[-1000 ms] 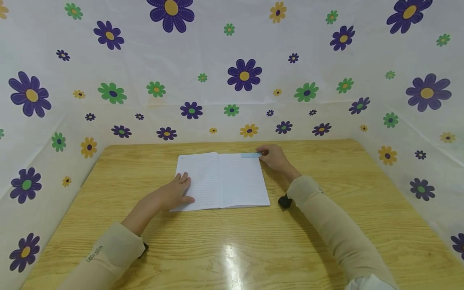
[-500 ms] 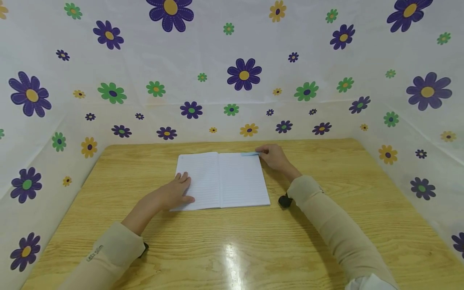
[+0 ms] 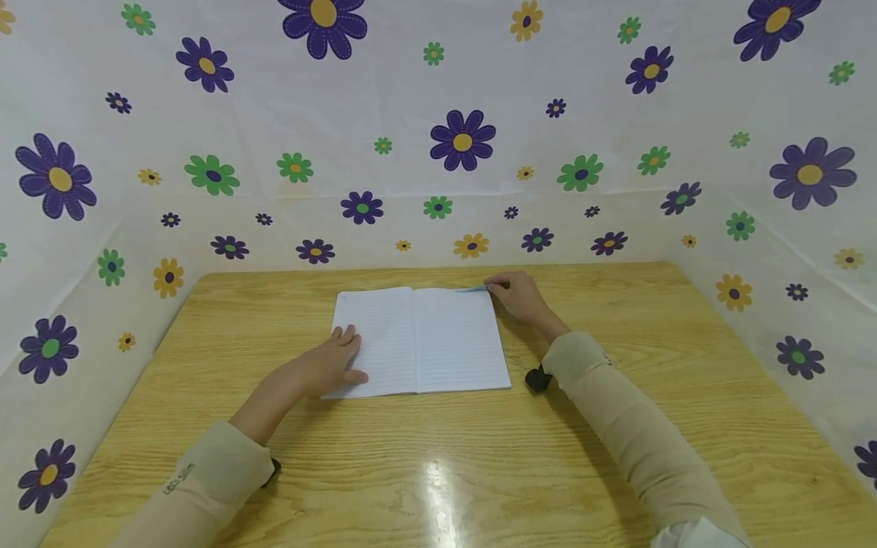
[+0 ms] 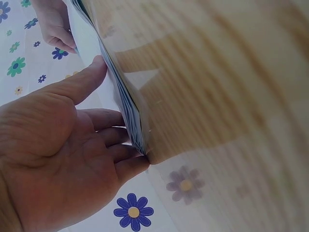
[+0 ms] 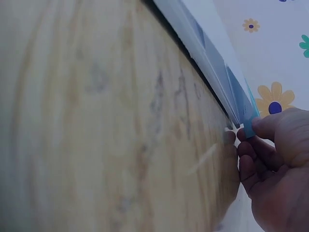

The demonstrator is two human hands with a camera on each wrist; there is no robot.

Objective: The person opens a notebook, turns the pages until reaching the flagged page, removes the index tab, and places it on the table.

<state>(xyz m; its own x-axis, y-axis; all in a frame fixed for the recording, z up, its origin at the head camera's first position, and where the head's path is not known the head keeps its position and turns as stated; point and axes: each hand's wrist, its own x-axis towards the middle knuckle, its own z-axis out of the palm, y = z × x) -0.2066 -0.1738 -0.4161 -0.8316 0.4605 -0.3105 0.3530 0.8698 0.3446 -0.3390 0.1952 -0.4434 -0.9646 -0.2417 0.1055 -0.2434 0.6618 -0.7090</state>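
An open lined notebook (image 3: 454, 342) lies flat on the wooden table, its spine pointing away from me. My left hand (image 3: 333, 365) rests on the left page near its outer edge, fingers straight and thumb spread over the paper. In the left wrist view the palm (image 4: 53, 159) shows beside the stacked page edges. At the far right corner of the notebook, my right hand (image 3: 519, 297) pinches the end of a thin light-blue strip (image 3: 470, 289) between thumb and fingers. The strip lies along the right page's top edge, seen nearly edge-on. Its exact kind is unclear.
The wooden table (image 3: 384, 472) has its back edge just beyond the notebook. A white flower-printed cloth (image 3: 384, 91) hangs behind it and along both sides. A small black object (image 3: 537, 380) sits at the right wrist.
The light-blue strip has turned from showing its broad face to showing a thin edge, with my right fingers tilting it. My left hand and the notebook have stayed in place.
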